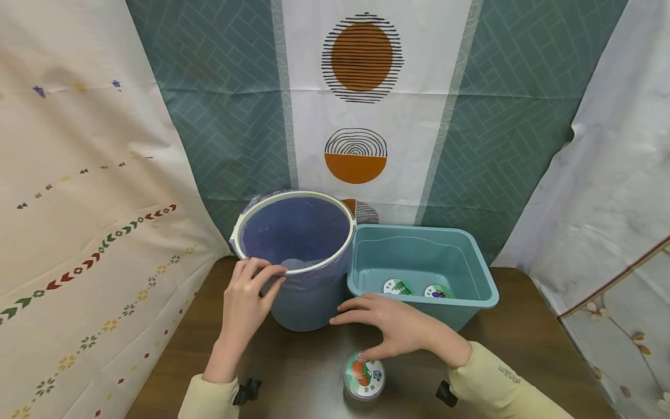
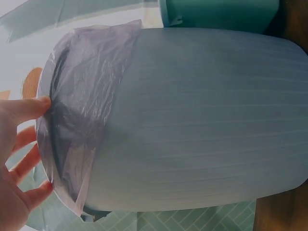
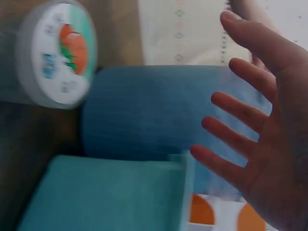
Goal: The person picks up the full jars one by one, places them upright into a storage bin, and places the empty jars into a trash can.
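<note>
A round bin (image 1: 309, 302), bluish-grey with a pale rim (image 1: 342, 206), stands at the back left, lined with a thin purple-tinted plastic bag (image 2: 86, 91). My left hand (image 1: 246, 297) is at its near left rim, thumb and fingers spread along the bagged edge; the wrist view shows no firm grip. My right hand (image 1: 392, 326) hovers with spread fingers between the bin and a teal basin (image 1: 481, 285), holding nothing. Below its thumb a lidded round jar (image 1: 361, 396) stands on the table, its lid label (image 3: 62, 53) showing orange-red tomatoes. A pale disc lies inside the bin.
Inside the teal basin lie two round labelled lids, one with green leaves (image 1: 398, 287), one with a purple vegetable (image 1: 437, 291). The basin stands right beside the bin on the dark wooden table (image 1: 303, 372). Patterned cloths (image 1: 230, 116) hang behind and at the sides.
</note>
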